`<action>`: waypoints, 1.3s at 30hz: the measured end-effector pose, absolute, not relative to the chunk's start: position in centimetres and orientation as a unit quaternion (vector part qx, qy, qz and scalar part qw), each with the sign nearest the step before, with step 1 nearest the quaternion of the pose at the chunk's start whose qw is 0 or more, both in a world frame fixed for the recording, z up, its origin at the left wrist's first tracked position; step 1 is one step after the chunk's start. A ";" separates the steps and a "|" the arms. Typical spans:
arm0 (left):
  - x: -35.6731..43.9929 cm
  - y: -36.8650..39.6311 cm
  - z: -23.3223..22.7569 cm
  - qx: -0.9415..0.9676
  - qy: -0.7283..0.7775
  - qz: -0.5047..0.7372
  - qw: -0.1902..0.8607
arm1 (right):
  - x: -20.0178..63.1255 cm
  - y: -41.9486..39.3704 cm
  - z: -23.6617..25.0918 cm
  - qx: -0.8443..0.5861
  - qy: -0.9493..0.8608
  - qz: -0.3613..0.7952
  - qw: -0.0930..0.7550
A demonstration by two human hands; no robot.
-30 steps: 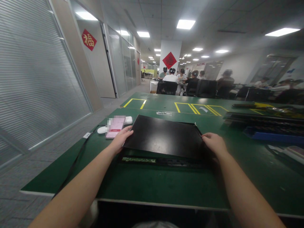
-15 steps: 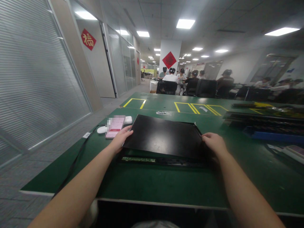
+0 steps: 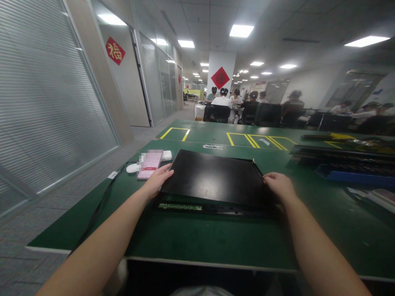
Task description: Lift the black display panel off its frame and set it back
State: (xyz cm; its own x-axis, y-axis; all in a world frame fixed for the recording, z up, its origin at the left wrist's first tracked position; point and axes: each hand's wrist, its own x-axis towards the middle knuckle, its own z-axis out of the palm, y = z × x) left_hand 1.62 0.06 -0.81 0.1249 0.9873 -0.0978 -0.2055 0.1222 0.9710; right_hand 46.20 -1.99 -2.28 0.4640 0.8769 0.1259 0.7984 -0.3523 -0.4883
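A flat black panel [image 3: 214, 176] lies on the green table [image 3: 200, 238], its near edge raised slightly over a long strip with a green circuit board [image 3: 180, 206]. My left hand [image 3: 157, 180] grips the panel's left edge. My right hand [image 3: 279, 186] grips its right edge. Both forearms reach in from the bottom of the view.
A pink phone [image 3: 149, 164] and a white object [image 3: 166, 155] lie left of the panel, with a black cable [image 3: 101, 201] running off the table edge. Stacked dark trays [image 3: 342, 162] sit at right. Yellow-marked table [image 3: 247, 137] behind; seated people [image 3: 222, 100] farther back.
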 end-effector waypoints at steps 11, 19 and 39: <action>1.5 0.1 -1.0 0.454 0.445 0.498 0.590 | 46.5 -1.8 -2.6 -0.816 -0.516 0.066 0.254; 1.6 0.1 -1.0 0.449 0.454 0.497 0.588 | 46.7 -1.7 -2.7 -0.815 -0.517 0.066 0.252; 0.6 1.1 -2.0 0.587 0.533 0.459 0.401 | 46.6 -1.8 -2.8 -0.814 -0.502 0.089 0.278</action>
State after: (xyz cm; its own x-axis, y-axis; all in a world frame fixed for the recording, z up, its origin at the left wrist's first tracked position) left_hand 0.56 1.12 -2.04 0.0101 0.9939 0.1102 0.2579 -0.1091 0.9600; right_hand 46.65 -1.78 -2.79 0.4809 0.8664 0.1345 0.7673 -0.3416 -0.5427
